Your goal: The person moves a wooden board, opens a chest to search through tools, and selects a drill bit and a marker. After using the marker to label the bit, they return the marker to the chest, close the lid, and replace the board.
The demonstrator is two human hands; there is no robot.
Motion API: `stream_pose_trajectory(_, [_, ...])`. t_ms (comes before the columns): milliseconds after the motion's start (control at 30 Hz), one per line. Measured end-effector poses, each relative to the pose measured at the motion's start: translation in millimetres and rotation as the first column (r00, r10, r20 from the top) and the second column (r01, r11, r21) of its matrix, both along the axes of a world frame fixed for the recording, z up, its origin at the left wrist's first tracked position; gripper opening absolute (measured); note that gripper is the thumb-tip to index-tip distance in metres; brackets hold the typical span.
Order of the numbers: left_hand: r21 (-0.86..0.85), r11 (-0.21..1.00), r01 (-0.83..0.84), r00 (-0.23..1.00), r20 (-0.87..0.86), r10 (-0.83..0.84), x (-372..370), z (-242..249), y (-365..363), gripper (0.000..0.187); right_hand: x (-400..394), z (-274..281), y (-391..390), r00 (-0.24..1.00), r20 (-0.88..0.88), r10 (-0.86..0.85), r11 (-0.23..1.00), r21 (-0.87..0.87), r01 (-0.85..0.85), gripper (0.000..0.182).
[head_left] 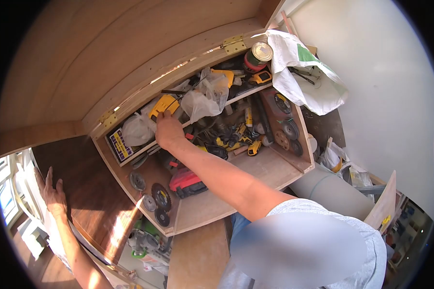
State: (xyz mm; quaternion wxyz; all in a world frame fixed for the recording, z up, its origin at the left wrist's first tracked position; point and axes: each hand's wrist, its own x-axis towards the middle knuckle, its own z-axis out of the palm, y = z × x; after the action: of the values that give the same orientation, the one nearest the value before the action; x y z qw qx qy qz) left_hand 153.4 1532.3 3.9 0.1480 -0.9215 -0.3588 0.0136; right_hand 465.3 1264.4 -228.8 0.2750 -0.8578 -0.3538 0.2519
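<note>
My right hand reaches into the narrow upper compartment of a wooden tool box. Its fingers are closed on the lower edge of a yellow power-tool piece, whose exact kind I cannot make out. A knotted white plastic bag lies just left of it, and a clear plastic bag to the right. At the far left, my left hand lies flat with fingers spread, at the edge of a dark brown wooden panel.
The box's hinged lid stands raised. Inside are a yellow drill, a red and black case, a can and several grinding discs. A white sack hangs over the right corner. A grey pipe lies beyond the box.
</note>
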Motion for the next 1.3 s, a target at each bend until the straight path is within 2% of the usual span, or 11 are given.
stream_pose_trajectory(167, [-0.004, 1.0, 0.018, 1.0, 0.014, -0.018, -1.0, 1.2, -0.3, 0.057, 47.8, 46.3, -35.4, 0.997, -0.01, 0.07, 0.99, 0.123, -0.068, 0.02])
stream_pose_trajectory(300, [-0.007, 1.0, 0.017, 1.0, 0.018, -0.017, 2.7, 1.7, -3.4, 0.057, 124.2, 23.7, -60.7, 0.851, 0.234, -0.47, 0.844, 0.403, 0.355, 0.013])
stream_pose_trajectory(367, [0.003, 1.0, 0.008, 1.0, 0.01, -0.008, 2.2, 2.1, -2.7, 0.057, 156.7, 2.5, -58.4, 0.859, 0.243, -0.45, 0.864, 0.361, 0.35, 0.017])
stream_pose_trajectory(567, [0.017, 1.0, 0.012, 1.0, -0.004, -0.012, -1.8, -1.1, 2.3, 0.058, 165.3, -18.5, -28.5, 0.912, 0.41, -0.031, 0.925, -0.335, 0.182, 0.027])
stream_pose_trajectory(667, [0.005, 1.0, 0.017, 1.0, -0.005, -0.017, -4.1, 1.0, 3.1, 0.057, 164.8, -19.7, -28.8, 0.943, 0.257, -0.212, 0.956, -0.147, 0.255, 0.021])
stream_pose_trajectory(733, [0.006, 1.0, 0.008, 1.0, -0.004, -0.008, -1.6, 0.9, 1.4, 0.057, 157.7, -14.7, -43.9, 0.914, 0.281, -0.293, 0.948, 0.213, 0.239, 0.016])
stream_pose_trajectory(867, [-0.001, 1.0, -0.006, 1.0, -0.006, 0.006, 4.6, 4.2, -4.9, 0.056, 146.8, 16.6, -66.4, 0.88, -0.111, -0.462, 0.6, 0.692, 0.403, 0.017])
stream_pose_trajectory(933, [-0.001, 1.0, 0.002, 1.0, -0.013, -0.002, 1.6, 3.3, -2.7, 0.055, 156.5, 57.0, -90.1, 0.745, -0.472, -0.471, 0.364, 0.665, 0.652, 0.016])
stream_pose_trajectory(1033, [0.01, 1.0, -0.01, 1.0, -0.023, 0.01, 5.7, 4.7, -5.9, 0.053, 190.4, 102.9, -143.7, 0.587, -0.805, -0.085, 0.166, 0.569, 0.805, 0.018])
stream_pose_trajectory(1100, [0.009, 1.0, -0.02, 1.0, -0.02, 0.02, 7.1, 4.9, -8.3, 0.053, 212.0, 109.3, -168.8, 0.571, -0.82, 0.029, 0.142, 0.569, 0.81, 0.019])
stream_pose_trajectory(1300, [0.01, 1.0, 0.005, 1.0, -0.023, -0.005, -3.7, 0.2, 3.8, 0.054, 234.3, 61.2, -197.2, 0.542, -0.834, -0.103, 0.301, 0.493, 0.816, 0.019])
